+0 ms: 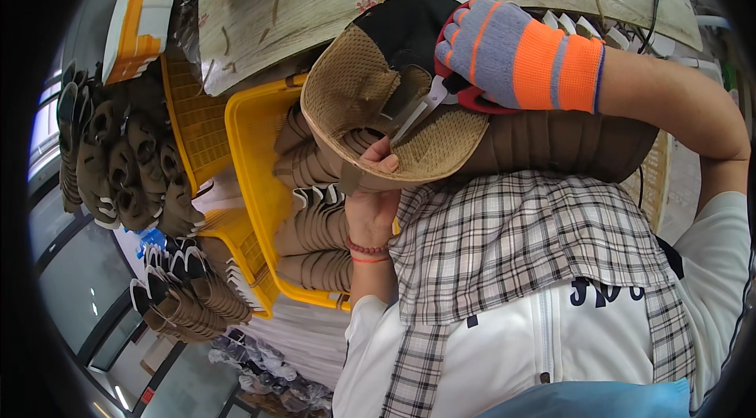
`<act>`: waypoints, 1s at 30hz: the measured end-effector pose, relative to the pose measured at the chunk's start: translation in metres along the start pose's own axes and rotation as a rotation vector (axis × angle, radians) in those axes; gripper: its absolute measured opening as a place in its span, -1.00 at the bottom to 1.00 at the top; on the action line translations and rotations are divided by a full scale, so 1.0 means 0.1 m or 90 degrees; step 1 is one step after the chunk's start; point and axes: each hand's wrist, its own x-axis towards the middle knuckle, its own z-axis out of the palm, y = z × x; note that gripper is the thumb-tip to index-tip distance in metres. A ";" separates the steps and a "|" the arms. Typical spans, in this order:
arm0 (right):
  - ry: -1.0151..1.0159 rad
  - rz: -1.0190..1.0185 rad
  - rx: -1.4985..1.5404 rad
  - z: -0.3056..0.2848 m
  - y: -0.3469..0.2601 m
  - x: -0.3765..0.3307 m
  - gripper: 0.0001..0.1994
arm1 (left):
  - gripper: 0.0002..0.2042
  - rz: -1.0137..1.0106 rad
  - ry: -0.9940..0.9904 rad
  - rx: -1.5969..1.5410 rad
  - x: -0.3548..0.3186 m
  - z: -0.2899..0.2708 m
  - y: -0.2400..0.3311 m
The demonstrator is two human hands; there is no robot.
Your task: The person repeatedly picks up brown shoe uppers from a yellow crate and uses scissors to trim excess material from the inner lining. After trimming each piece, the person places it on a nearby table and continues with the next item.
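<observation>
Counter across frame top, your right hand grips red-handled scissors, left hand pinches the mesh-lined piece, probably steadying it.

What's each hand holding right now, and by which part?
The gloved right hand holds scissors by the red handles; the bare left hand grips the mesh-lined upper by its near rim, thumb inside.

Scissors in gloved right hand, blades inside tan-lined upper
</observation>
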 end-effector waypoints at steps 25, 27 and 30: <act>-0.014 0.056 0.192 -0.01 0.54 -0.21 -0.62 | -0.62 0.008 -0.069 0.011 0.15 -0.12 -0.03; -0.024 0.054 0.183 0.06 0.56 -0.20 -0.64 | -0.64 0.015 -0.070 0.004 0.16 -0.15 -0.05; -0.084 0.047 0.179 -0.01 0.56 -0.15 -0.65 | -0.66 0.000 -0.080 -0.017 0.15 -0.10 -0.03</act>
